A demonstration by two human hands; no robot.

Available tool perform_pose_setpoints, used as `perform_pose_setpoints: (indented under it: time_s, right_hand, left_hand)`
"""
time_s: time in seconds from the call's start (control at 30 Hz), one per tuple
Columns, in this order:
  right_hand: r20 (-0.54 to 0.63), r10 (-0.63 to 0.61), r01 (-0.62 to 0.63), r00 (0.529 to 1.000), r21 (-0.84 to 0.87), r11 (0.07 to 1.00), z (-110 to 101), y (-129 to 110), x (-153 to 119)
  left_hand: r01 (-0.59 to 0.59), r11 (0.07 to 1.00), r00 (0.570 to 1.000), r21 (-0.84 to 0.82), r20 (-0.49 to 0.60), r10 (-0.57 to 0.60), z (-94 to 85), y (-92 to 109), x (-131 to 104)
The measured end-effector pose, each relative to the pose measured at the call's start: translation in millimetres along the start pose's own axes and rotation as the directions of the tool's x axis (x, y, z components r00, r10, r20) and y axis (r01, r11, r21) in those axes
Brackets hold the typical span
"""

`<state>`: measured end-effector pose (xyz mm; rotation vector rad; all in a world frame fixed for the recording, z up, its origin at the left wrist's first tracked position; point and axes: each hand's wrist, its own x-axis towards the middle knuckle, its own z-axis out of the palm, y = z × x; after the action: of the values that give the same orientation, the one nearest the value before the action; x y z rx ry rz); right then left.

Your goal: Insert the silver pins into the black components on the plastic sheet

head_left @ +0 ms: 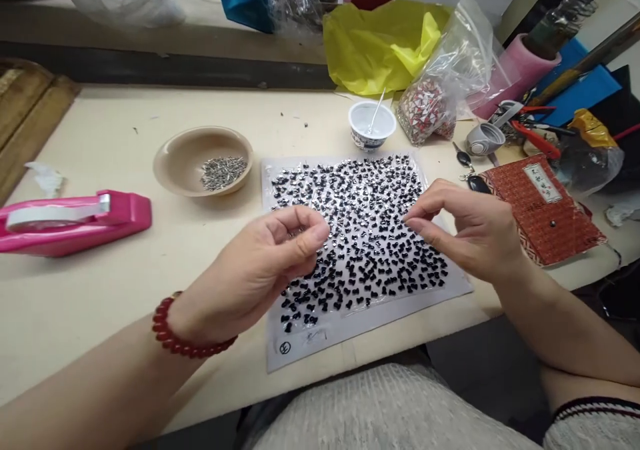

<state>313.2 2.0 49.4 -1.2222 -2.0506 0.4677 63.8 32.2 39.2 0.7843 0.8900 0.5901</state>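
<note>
- Your left hand [260, 257]: fingers curled, thumb against forefinger, over the sheet's left side; cannot tell whether it grips anything.
- Your right hand [467, 227]: thumb and forefinger pinched near the right edge; contents cannot be told.
- Black pieces [371, 263]: spread across your white sheet [345, 330] on the table [100, 303].
- Bowl [175, 163]: left of the sheet, containing metal pieces [223, 172].

We're in a craft workshop, it seems: tape dispenser [120, 222], bowl [175, 160] of metal pins [223, 173], sheet [350, 355] of black pieces [370, 265]!
</note>
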Motion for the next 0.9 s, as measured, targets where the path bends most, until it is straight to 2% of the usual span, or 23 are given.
perform_pose_setpoints:
  time_s: [0.1, 0.23, 0.37, 0.5, 0.57, 0.67, 0.77, 0.9]
  right_hand:
    - [0.076, -0.074, 0.069, 0.994, 0.07, 0.995, 22.9, -14.9, 2.5]
    - [0.082, -0.171, 0.164, 0.982, 0.078, 0.983, 46.7, -24.8, 5.3]
    - [0.056, -0.168, 0.16, 0.984, 0.117, 0.98, 54.2, -26.1, 5.8]
    - [0.094, -0.174, 0.163, 0.98, 0.119, 0.979, 54.4, -26.3, 7.1]
    - [0.103, -0.181, 0.171, 0.978, 0.102, 0.98, 50.3, -26.0, 9.4]
    - [0.046, -0.146, 0.145, 0.988, 0.014, 0.989, 38.5, -20.9, 13.6]
    - [-0.001, -0.089, 0.089, 0.996, -0.112, 0.99, 30.1, -6.4, 14.9]
    - [0.031, -0.051, 0.056, 0.998, -0.194, 0.979, 36.4, 18.7, 11.1]
  left_hand:
    - [0.056, 0.998, 0.997, 0.01, 0.058, -0.056, -0.9, -17.1, -7.4]
    - [0.044, 0.999, 0.993, -0.016, 0.107, -0.042, 0.9, -30.9, -8.7]
    - [0.059, 0.995, 0.991, -0.078, 0.128, -0.049, 2.3, -36.7, -6.1]
    - [0.081, 0.988, 0.986, -0.134, 0.156, -0.06, 3.2, -41.3, -5.3]
    - [0.089, 0.987, 0.985, -0.135, 0.162, -0.067, 2.8, -40.0, -6.0]
    - [0.086, 0.981, 0.991, -0.173, 0.117, -0.067, 0.6, -30.2, -8.1]
    - [0.007, 0.984, 1.0, -0.18, 0.008, -0.006, -0.7, -15.4, -9.9]
    - [-0.114, 0.979, 0.993, -0.169, -0.05, 0.107, 4.7, -5.1, -7.9]
